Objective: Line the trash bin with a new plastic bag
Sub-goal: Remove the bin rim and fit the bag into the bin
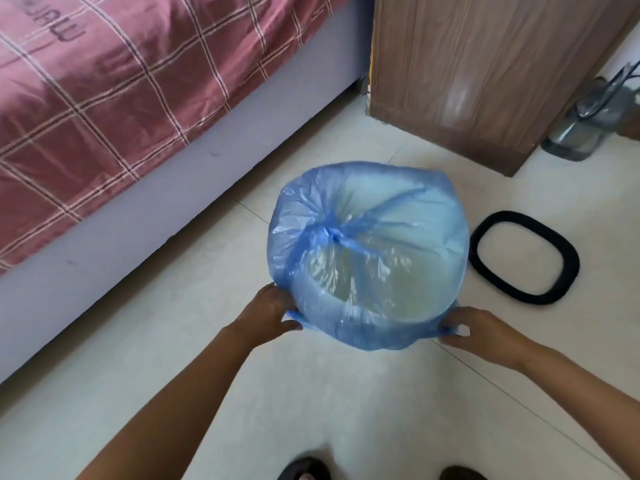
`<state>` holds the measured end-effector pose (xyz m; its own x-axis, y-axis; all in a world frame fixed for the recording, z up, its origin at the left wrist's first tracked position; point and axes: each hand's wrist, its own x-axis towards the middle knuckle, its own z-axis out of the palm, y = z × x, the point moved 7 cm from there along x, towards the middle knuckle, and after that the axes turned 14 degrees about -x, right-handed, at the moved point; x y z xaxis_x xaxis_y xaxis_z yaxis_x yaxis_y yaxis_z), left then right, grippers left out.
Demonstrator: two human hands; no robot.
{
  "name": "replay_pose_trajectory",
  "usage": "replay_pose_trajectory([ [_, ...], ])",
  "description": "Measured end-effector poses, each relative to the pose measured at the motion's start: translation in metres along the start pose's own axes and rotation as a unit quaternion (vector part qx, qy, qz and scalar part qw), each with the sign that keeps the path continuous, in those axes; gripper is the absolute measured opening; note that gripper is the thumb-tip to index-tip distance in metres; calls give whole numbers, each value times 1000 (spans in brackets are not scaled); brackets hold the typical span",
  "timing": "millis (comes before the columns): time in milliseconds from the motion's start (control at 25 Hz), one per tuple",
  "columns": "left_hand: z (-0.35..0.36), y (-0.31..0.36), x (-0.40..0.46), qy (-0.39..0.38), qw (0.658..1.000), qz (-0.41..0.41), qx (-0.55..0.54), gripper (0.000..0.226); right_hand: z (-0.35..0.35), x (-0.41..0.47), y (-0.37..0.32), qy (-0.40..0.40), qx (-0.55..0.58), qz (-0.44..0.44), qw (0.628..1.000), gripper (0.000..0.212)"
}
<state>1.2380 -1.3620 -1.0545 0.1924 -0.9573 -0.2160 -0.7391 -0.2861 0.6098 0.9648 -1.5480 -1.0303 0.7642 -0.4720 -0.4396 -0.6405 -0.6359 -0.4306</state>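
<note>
A translucent blue plastic bag (pixel 367 237) is draped over the mouth of a pale trash bin (pixel 363 292), which shows only through the plastic. The bag's gathered bottom bunches over the middle of the opening. Its edge is folded down over the bin's near rim. My left hand (pixel 268 315) pinches the bag's edge at the near left of the bin. My right hand (pixel 479 332) grips the bag's edge at the near right. A black oval ring (pixel 485 271) lies flat on the floor to the right of the bin.
A bed with a red checked cover (pixel 104 98) and grey base runs along the left. A wooden cabinet (pixel 485 71) stands behind the bin. A grey appliance with cables (pixel 585 126) sits at the far right. Dark shoe tips (pixel 304 469) show at the bottom edge. The floor is pale tile.
</note>
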Motion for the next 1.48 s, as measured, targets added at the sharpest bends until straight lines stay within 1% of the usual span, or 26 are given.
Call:
replay_pose_trajectory([
  [40, -8, -6, -2, 26, 997, -36, -64, 29, 0, 0, 6, -3, 23, 27, 999, 30],
  [80, -23, -7, -7, 68, 981, -97, -151, 25, -7, -2, 10, 19, 89, 56, 994, 28],
  [120, -38, -10, -12, 123, 945, -156, -262, 15, -19, -6, 13, 68, 178, 78, 979, 27],
  [160, -56, -7, -20, 200, 889, -183, -368, 8, -34, -13, 12, 135, 259, 90, 952, 28],
  [200, -70, -5, -26, 273, 827, -174, -460, 13, -47, -21, 8, 188, 324, 96, 922, 29],
  [240, -80, 3, -27, 300, 786, -156, -517, 16, -52, -26, 2, 212, 387, 88, 893, 23],
  [280, -81, 15, -22, 276, 765, -139, -565, 21, -54, -28, -12, 205, 456, 68, 863, 19],
  [360, -59, 46, -5, 144, 772, -127, -606, 35, -41, -23, -40, 142, 543, 47, 827, 34],
  [400, -42, 57, 2, 90, 781, -137, -602, 34, -32, -17, -47, 121, 540, 60, 831, 35],
  [480, -22, 64, 11, 71, 789, -171, -585, 29, -23, -8, -56, 108, 515, 83, 846, 35],
  [600, -22, 51, 13, 138, 794, -216, -551, 20, -24, -1, -54, 113, 496, 95, 856, 35],
  [680, -50, 45, 3, 241, 810, -227, -484, 16, -31, -4, -41, 149, 481, 119, 856, 33],
  [720, -72, 52, -5, 299, 825, -198, -437, 18, -39, -9, -34, 187, 454, 134, 861, 31],
  [760, -97, 69, -10, 335, 852, -128, -380, 23, -51, -15, -31, 229, 423, 138, 866, 32],
  [800, -119, 97, -12, 326, 895, -34, -303, 30, -65, -21, -33, 267, 394, 125, 870, 36],
  [840, -127, 126, -9, 264, 941, 54, -203, 39, -80, -25, -41, 293, 363, 90, 880, 38],
  [880, -124, 151, 0, 179, 973, 112, -93, 49, -93, -27, -50, 301, 325, 51, 895, 39],
  [920, -111, 165, 11, 96, 987, 132, 10, 59, -102, -26, -60, 292, 268, 19, 918, 37],
  [960, -96, 170, 25, 19, 989, 118, 86, 64, -106, -23, -68, 277, 192, 1, 941, 34],
  [1040, -65, 164, 56, -100, 982, 43, 156, 61, -111, -15, -77, 252, 73, -9, 965, 34],
  [1160, -25, 152, 87, -224, 958, -36, 173, 54, -128, -16, -83, 300, 85, -10, 950, 43],
  [1240, -6, 154, 96, -284, 940, -54, 180, 50, -147, -22, -80, 367, 77, -2, 927, 43],
  [1280, -1, 159, 97, -299, 934, -52, 186, 48, -152, -21, -77, 370, 70, 3, 926, 43],
  [1360, -11, 173, 99, -258, 947, -37, 187, 49, -152, -14, -73, 306, 74, 12, 949, 47],
  [1400, -25, 179, 95, -207, 959, -22, 193, 50, -149, -13, -72, 267, 76, 10, 961, 50],
  [1480, -60, 186, 70, -102, 967, 48, 227, 61, -152, -21, -78, 257, -1, -28, 966, 57],
])
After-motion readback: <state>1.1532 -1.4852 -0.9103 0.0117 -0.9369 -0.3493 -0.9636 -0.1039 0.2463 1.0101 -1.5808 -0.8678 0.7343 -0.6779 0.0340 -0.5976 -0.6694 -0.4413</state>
